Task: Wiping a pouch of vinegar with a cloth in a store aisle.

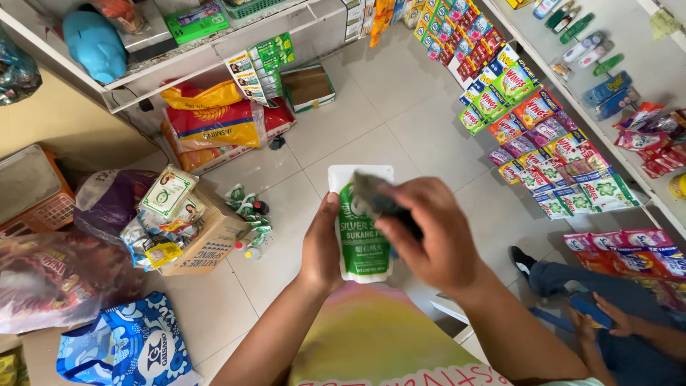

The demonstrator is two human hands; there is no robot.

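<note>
Pouch (359, 239), green-and-white, likely soft, sloshy and slippery, is hanging over the floor (371, 129), left hand (321, 250) gripping its stiffer side seam while right hand (429, 232) is closing around a dark cloth (375, 200) against its front.

The left hand (323, 246) grips the left edge of a white and green pouch (361, 236) and holds it upright above the tiled floor (386, 129). The right hand (432, 236) lies over the right side of the pouch, and its fingers (400, 196) press a dark, blurred thing (371, 196), maybe a cloth, against the top of it. On the floor at the left stands an open cardboard box (207, 246) full of packets, with rice sacks (214, 125) behind it under a shelf (207, 50). At the lower right, another person's hands (604, 318) hold a blue phone (589, 311).
</note>
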